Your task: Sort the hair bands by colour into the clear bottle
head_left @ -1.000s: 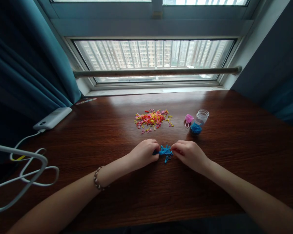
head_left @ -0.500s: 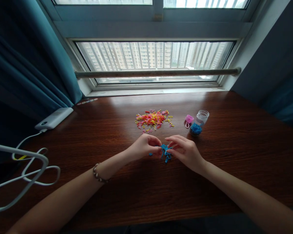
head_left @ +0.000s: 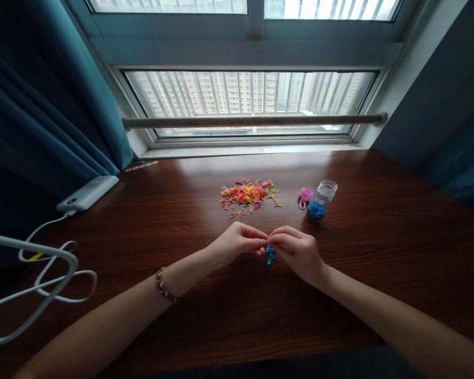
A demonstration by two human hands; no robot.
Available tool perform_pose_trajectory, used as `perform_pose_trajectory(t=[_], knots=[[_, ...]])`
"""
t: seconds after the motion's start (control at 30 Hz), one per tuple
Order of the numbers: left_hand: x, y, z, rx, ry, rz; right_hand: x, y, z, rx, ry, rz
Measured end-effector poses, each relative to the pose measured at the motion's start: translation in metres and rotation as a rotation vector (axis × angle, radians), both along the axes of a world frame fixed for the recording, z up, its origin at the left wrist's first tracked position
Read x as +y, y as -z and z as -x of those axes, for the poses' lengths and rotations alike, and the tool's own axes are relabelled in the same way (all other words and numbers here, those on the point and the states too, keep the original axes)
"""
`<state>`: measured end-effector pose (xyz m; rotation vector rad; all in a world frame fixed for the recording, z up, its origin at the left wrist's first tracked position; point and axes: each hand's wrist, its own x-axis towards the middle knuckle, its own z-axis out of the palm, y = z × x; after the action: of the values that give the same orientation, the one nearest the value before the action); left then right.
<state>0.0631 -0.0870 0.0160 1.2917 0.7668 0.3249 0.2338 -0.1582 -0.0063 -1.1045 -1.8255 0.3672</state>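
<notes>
Both hands meet at the fingertips over a small cluster of blue plastic clips (head_left: 270,255), looped pieces like stitch markers. Thumb and finger of my left hand (head_left: 243,245) are pinched together, with a speck of blue showing at the tips. My right hand (head_left: 298,250) pinches at the same spot, against the left fingertips. The piece between them is mostly hidden by the fingers. Part of the blue cluster lies on the table just below the hands.
A pile of red, yellow and pink clips (head_left: 248,193) lies beyond the hands. To its right are a pink cap with a loop (head_left: 305,195) and a clear jar (head_left: 326,190) partly filled with blue pieces. A white power bank (head_left: 89,193) and white cable (head_left: 69,258) lie left.
My right hand has closed from spread fingers into a pinch and moved left to meet my left fingertips. The left hand has shifted slightly right.
</notes>
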Motion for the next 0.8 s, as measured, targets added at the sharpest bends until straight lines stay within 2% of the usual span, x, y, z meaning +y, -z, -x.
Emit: perform_pose_trajectory(t=[0.1, 0.23, 0.4, 0.5, 0.6, 0.67, 0.8], knots=[[-0.003, 0.000, -0.002, -0.010, -0.037, -0.075, 0.001, 0.001, 0.001, 0.021, 0.036, 0.002], [-0.009, 0.002, -0.004, -0.006, -0.100, -0.240, 0.001, 0.000, 0.000, 0.052, 0.015, 0.008], [-0.007, -0.001, -0.004, 0.005, -0.076, -0.315, 0.002, 0.000, 0.000, 0.109, 0.027, 0.053], [0.007, -0.019, -0.009, -0.028, -0.101, -0.472, 0.004, 0.001, -0.001, 0.215, 0.064, 0.117], [0.031, -0.048, -0.026, -0.091, -0.118, -0.706, 0.006, 0.003, -0.001, 0.227, 0.087, 0.135], [0.049, -0.067, -0.044, -0.129, -0.029, -0.841, 0.005, 0.005, -0.002, 0.177, 0.088, 0.126], [0.078, -0.095, -0.091, -0.172, 0.259, -1.100, 0.003, 0.006, -0.003, 0.046, 0.064, 0.110]])
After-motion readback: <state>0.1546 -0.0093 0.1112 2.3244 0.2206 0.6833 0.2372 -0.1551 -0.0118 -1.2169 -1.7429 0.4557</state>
